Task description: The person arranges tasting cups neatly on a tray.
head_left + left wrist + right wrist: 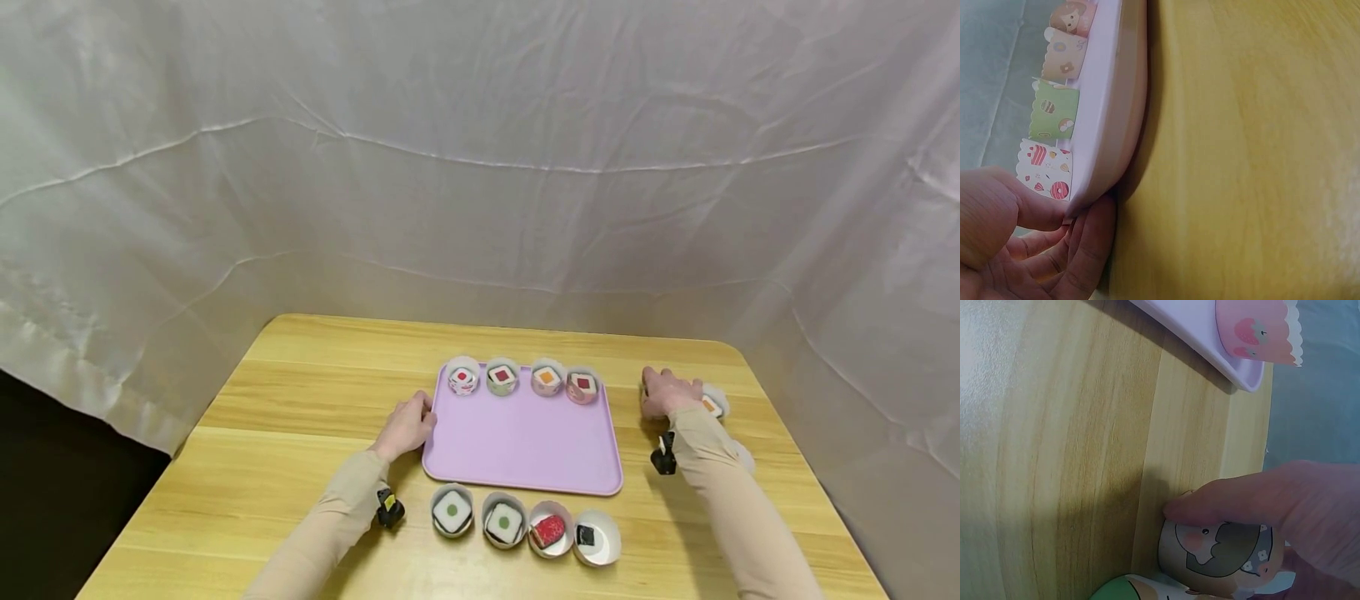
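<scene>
My left hand pinches the left rim of a lilac tray, thumb above and fingers beneath it in the left wrist view. Along the tray's far edge stand several paper cupcake cups, each with a sushi piece: a white-patterned cup, a green one, a tan one and a pink one. To the right of the tray, my right hand grips a paper cup printed with a cartoon face, its thumb on the near wall. The hand mostly hides this cup in the head view.
Beside the right hand sits a cup with an orange-centred sushi piece; another cup is partly behind the forearm. In front of the tray stand several cups, including one with a red piece. Pale curtains surround the wooden table.
</scene>
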Available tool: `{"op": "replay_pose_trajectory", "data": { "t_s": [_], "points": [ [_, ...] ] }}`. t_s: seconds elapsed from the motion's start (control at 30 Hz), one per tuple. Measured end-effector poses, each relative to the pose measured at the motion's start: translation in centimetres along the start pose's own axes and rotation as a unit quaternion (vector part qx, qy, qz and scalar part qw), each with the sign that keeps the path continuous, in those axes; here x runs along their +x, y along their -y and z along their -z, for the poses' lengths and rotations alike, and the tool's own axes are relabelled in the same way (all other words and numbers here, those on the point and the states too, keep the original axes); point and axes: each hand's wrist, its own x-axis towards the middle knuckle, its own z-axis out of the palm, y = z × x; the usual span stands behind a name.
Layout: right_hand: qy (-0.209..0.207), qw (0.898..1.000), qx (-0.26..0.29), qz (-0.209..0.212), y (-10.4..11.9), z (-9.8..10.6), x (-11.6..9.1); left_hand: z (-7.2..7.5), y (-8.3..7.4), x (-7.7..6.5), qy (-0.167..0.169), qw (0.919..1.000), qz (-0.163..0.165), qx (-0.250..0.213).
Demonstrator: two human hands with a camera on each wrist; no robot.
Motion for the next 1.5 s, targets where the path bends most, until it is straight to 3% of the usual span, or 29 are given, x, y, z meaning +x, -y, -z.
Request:
{"op": "replay_pose_trajectory", "data": {
  "t_s": [0.77,1.5],
  "points": [
    [-0.045,0.997,0.064,0.000,-0.68,-0.18,-0.39,0.02,0.05,-0.09,-0.005,0.9999,-0.002,0.009],
    [-0.082,0.988,0.134,0.005,0.30,-0.29,0.08,0.05,-0.03,-0.11,-0.003,1.0000,0.002,0.009]
  ]
}}
